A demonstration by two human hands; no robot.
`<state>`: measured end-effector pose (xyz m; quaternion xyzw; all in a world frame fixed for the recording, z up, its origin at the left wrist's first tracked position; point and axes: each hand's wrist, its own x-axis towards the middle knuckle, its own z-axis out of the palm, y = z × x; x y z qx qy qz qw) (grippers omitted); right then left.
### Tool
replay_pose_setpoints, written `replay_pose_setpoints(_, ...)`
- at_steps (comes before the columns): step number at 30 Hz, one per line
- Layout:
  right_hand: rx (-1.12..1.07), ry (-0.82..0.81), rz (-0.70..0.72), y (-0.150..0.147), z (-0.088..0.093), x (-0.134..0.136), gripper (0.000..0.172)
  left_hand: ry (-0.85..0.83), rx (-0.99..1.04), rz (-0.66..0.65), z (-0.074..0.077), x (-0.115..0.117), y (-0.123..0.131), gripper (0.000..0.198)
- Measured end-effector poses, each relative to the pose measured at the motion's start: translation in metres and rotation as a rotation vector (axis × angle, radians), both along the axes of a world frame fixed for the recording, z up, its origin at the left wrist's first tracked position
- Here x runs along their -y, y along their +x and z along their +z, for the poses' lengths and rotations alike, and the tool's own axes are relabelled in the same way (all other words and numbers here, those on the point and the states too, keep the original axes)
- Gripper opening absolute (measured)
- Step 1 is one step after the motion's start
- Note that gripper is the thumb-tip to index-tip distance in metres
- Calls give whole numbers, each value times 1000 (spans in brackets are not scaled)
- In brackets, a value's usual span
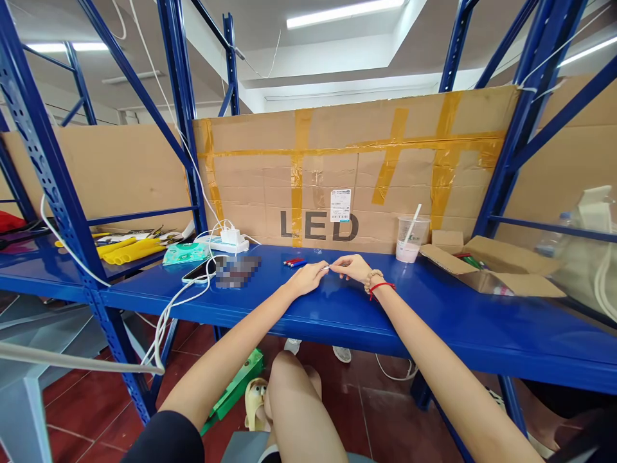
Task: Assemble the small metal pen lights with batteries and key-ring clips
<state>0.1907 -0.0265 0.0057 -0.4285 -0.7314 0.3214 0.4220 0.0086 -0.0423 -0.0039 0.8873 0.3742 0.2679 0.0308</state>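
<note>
Both hands meet over the blue tabletop (366, 315), fingertips almost touching. My left hand (310, 278) has its fingers closed on a small, thin item too tiny to name. From the other side my right hand (353, 267), with a beaded bracelet and red cord at the wrist, pinches at the same spot. Just beyond my left hand lie a few short red and blue pens or pen parts (295, 262), side by side. What sits between the fingertips is mostly hidden.
An opened cardboard box (491, 265) with small items stands at the right, beside a plastic cup with a straw (412, 238). On the left are a phone (200, 272), a green packet (186, 253), a power strip (226, 241) and white cables. A cardboard panel (250, 186) rises behind.
</note>
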Motion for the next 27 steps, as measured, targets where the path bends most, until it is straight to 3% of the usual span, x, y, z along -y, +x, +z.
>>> replay_pose_setpoints(8, 143, -33, -13, 3, 5, 5, 33, 84, -107, 14, 0, 3, 2, 27)
replay_pose_setpoints(18, 20, -333, -88, -7, 14, 20, 32, 227, -127, 33, -1, 3, 3, 22)
replay_pose_setpoints(27, -41, -408, -92, -7, 11, 12, 29, 189, -92, 46, 0, 5, 3, 25)
